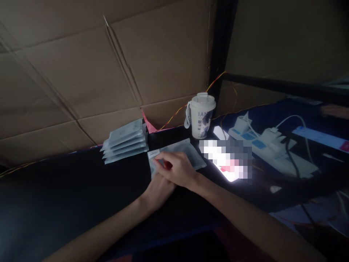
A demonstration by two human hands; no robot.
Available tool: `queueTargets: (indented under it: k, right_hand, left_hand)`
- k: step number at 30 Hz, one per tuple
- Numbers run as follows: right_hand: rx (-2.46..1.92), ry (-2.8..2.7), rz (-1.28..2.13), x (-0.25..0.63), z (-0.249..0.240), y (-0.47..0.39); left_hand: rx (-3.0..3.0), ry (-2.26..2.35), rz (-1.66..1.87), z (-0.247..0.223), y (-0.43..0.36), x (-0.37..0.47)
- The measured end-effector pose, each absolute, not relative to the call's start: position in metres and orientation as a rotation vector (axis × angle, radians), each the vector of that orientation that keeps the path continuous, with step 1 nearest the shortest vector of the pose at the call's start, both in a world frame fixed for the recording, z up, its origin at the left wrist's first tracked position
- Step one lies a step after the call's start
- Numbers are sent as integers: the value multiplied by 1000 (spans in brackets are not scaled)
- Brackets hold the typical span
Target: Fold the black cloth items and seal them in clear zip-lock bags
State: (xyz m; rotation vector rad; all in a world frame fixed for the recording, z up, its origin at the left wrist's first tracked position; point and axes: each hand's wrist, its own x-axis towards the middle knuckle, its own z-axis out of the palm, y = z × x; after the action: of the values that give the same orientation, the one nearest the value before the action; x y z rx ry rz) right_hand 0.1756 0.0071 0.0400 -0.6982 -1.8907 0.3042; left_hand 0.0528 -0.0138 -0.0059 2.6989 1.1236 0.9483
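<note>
A frosted, semi-clear flat pouch lies on the dark table, with a small white label near its upper left corner. My right hand is over the pouch, thumb and forefinger drawn together in a pinch beside the label. Whatever is between those fingertips is too small to make out. Beneath it, my left hand rests at the pouch's near edge, its fingers mostly hidden by the right hand. Left of the pouch sits a stack of several similar pouches.
A white lidded cup stands behind the pouch. To the right are a bright, pixelated screen and a white power strip with plugs and cables. Cardboard walls the back. Another person's hand shows blurred at far right.
</note>
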Motion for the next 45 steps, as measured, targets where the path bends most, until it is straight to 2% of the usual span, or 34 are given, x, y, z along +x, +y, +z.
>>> queueTargets:
  k: [6, 9, 18, 20, 24, 29, 32, 35, 45]
  right_hand:
    - [-868, -1939, 294, 179, 40, 13]
    - [-952, -1980, 286, 179, 37, 18]
    - [-1125, -2212, 333, 176, 11, 32]
    - [-1148, -2247, 370, 176, 9, 32]
    - [-1140, -2263, 420, 175, 11, 30]
    - [-1117, -2224, 441, 173, 9, 32]
    - [-1091, -2204, 441, 173, 5, 33]
    - [-1085, -2198, 437, 173, 3, 34]
    - [-1115, -2219, 443, 172, 5, 32]
  left_hand:
    - [3071, 1207, 390, 12, -55, 39]
    - [3071, 1254, 317, 15, -69, 24]
    - [2780, 1234, 549, 29, -94, -21]
    - [2712, 1402, 711, 35, -79, -42]
    - [2459, 2031, 1094, 38, -17, -102]
    - [2014, 2157, 898, 24, 47, -154]
    - [1749, 2149, 977, 20, 67, -156]
    - [1666, 2183, 1092, 23, 82, -152]
    - [1550, 2282, 1044, 22, 90, -155]
